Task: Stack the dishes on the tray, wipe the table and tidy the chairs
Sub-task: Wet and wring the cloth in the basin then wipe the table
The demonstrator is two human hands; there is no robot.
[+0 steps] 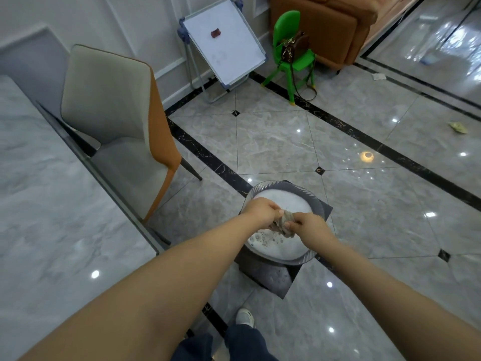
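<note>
Left hand [261,212] and right hand [309,226] both clenched on wet cloth [283,224], above foamy glass bowl [281,222] beside desk [52,204].

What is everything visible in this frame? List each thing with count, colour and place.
cloth: one, grey-brown, gripped between both hands over the basin
basin: one, clear glass, holding foamy white water, on a dark stool
stool: one, dark, on the floor
table: one, grey marble, left
dining chair: one, grey and orange, pushed to the table
whiteboard: one, white, by the wall
child's chair: one, green, far centre
handbag: one, brown, on the green chair
sofa: one, orange, far right
paper scraps: two, on the right floor
shoe: one, white, bottom
left hand: one
right hand: one
</note>
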